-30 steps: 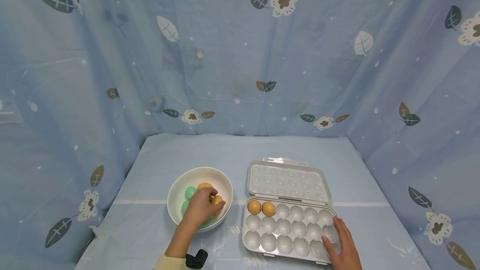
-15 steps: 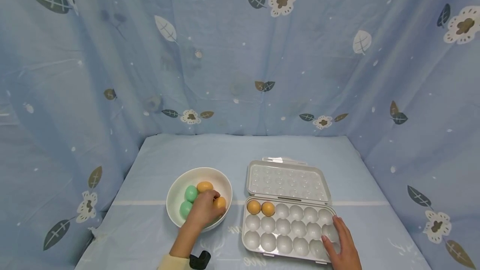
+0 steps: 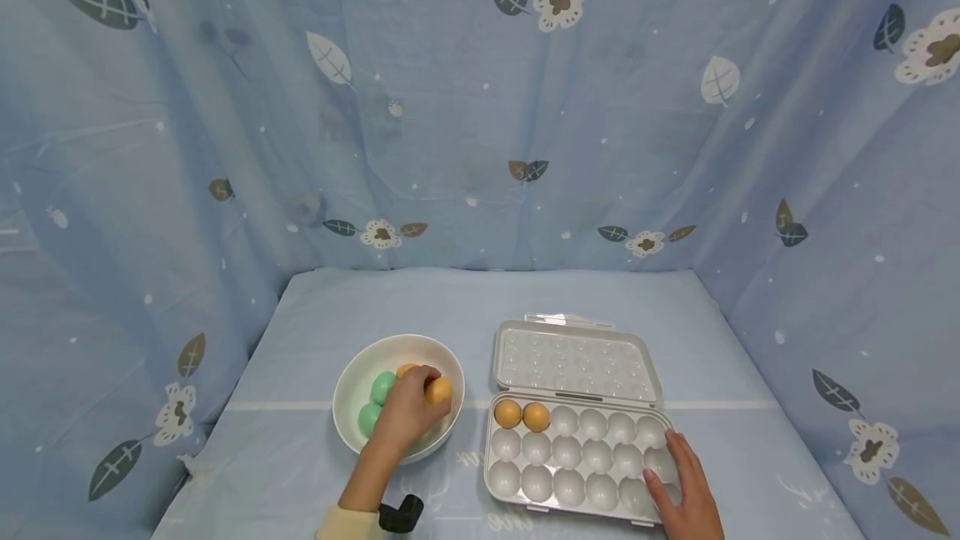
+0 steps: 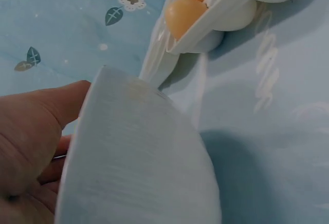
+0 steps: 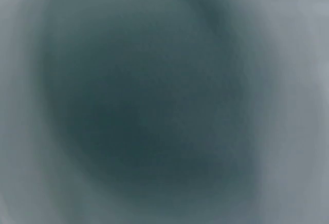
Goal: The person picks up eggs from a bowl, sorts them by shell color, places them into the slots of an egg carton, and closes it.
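Over the white bowl [image 3: 351, 394], my left hand [image 3: 407, 411] pinches an orange egg [image 3: 439, 390] between thumb and fingers. Two green eggs [image 3: 383, 387] and part of another orange egg [image 3: 406, 369] show in the bowl; the hand hides the rest. In the left wrist view, the bowl's outer wall [image 4: 144, 152] covers the fingertips of the left hand [image 4: 28, 147]. My right hand [image 3: 686, 494] rests on the right end of the egg carton [image 3: 567, 453], fingers extended. Two orange eggs [image 3: 522, 416] sit in its far left cups. The right wrist view is blurred dark green-grey.
The carton's lid [image 3: 577, 362] lies folded back behind the tray. Pale blue cloth [image 3: 435, 298] covers the table, and patterned curtains [image 3: 480, 107] stand at the back and both sides. A black wrist device [image 3: 401, 514] shows beside the left sleeve.
My left hand, first reaching among the eggs, now has the orange egg raised slightly in its grip, a little farther back. The right hand and the carton have stayed put.
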A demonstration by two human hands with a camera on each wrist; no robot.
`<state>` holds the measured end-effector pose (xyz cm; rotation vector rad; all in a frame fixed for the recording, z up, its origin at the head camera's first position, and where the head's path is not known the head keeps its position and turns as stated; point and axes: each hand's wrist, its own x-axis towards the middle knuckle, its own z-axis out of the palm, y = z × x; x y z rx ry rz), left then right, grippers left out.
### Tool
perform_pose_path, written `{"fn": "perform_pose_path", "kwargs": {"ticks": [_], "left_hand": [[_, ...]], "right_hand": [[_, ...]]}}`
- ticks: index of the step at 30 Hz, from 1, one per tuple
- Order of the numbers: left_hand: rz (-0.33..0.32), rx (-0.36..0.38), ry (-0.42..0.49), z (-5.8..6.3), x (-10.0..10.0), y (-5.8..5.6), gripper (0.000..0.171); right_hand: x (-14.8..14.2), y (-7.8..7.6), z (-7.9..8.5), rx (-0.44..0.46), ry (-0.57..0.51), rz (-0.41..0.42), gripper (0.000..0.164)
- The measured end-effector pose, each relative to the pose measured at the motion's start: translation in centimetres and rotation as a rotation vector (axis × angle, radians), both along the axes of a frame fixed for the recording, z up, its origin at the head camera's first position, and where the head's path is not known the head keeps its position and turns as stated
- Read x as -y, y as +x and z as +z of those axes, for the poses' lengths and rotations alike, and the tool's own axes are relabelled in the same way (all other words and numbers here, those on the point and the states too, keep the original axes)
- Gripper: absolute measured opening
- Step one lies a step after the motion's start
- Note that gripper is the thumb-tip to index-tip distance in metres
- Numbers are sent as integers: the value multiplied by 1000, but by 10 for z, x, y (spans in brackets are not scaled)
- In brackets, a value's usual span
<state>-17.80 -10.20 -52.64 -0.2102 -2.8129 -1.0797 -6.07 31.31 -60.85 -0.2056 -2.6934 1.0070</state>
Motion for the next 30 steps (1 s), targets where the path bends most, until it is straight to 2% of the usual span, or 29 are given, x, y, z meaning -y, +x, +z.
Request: {"fn": "perform_pose_path", "kwargs": {"ticks": [4,7,16,20,24,30], "left_hand": [[-17,-69,44,6,-2,-1,38],[-24,-91,86,10,-5,-2,38],[-85,-92,173,19,-26,-3,39],[-134,-101,197,21,-41,-3,38],[-228,-114,217,21,-61,-3,41],[-345,-107,201,21,-92,2,41]], "right_hand": [[0,0,-1,-4,0,-3,75],[1,0,-2,-16,8,-2,75],[1,0,-3,-18,35,-15,74],[0,-1,0,9,34,-14,75],[-1,-1,1,11,46,-17,75],[1,1,-5,-36,40,-21,72]]}}
